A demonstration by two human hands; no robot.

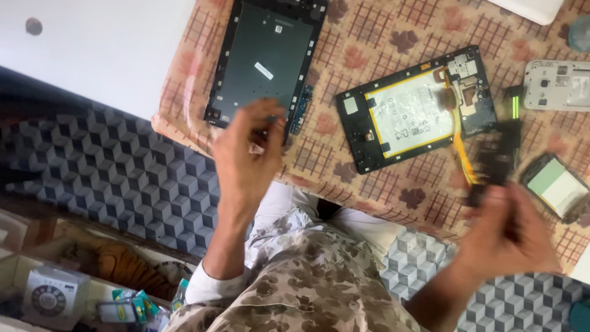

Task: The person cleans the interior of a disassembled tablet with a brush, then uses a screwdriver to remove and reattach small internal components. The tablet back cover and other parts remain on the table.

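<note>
Two opened tablets are lying beyond the fingers: a dark frame (264, 58) and a battery-side chassis (415, 110). Left hand (246, 157) is pinching something small; right hand (507, 230) is gripping a blurred dark part (499, 157).

Left hand (246, 157) raised with fingers pinched together; right hand (507, 230) blurred, fingers curled closed.

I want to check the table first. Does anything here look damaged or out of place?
Yes. The tablet lies opened, its battery and orange ribbon cable exposed. Its separated screen frame lies apart, near the left hand. The right hand is blurred, holding a dark part.
</note>
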